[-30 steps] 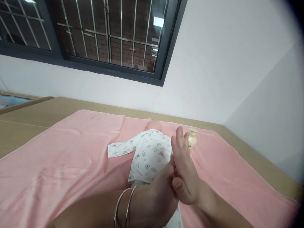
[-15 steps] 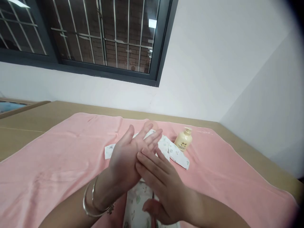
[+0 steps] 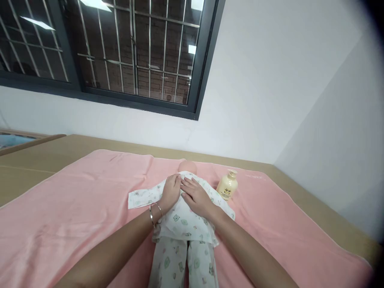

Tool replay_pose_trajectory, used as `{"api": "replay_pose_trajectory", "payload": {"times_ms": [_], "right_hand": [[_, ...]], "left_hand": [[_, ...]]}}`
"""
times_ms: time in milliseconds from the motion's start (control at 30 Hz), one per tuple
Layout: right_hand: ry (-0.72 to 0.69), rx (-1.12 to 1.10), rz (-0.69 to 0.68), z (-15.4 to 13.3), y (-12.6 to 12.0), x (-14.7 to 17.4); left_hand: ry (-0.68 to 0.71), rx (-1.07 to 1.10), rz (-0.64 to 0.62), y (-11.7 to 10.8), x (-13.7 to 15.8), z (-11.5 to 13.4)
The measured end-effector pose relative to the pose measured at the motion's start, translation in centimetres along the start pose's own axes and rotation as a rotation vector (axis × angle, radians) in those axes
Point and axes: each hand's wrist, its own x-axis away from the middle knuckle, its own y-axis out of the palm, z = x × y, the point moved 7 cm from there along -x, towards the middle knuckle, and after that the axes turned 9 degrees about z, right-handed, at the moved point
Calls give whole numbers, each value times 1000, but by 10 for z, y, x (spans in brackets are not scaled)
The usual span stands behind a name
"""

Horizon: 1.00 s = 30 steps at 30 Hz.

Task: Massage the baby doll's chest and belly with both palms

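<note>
On the pink cloth blanket point(image 3: 87, 216), the smooth-headed doll point(image 3: 187, 167) in white, green-printed fabric clothes point(image 3: 183, 230) is lying stretched out; light, even pressure would be suiting it best. The left hand point(image 3: 171, 193) and right hand point(image 3: 198, 197) are resting palm-down on its chest, each grip flattened, holding nothing.

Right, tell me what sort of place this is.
Possibly an indoor baby-care training room: a clothed doll-like figure lies on a pink blanket, with a pale yellow bottle beside it and a barred window beyond.
</note>
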Motion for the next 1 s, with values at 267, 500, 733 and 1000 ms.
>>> {"api": "replay_pose_trajectory", "payload": {"times_ms": [267,500,733,1000], "right_hand": [[371,157,73,16,3,32],[8,34,-95,-8,4,-1],[352,227,15,19,6,10],[136,156,-71,-13,12,9]], "left_hand": [[39,-12,92,2,13,-5],[22,58,84,-1,14,-4],[-16,-11,77,2,14,-7],[16,-36,61,4,12,-13]]}}
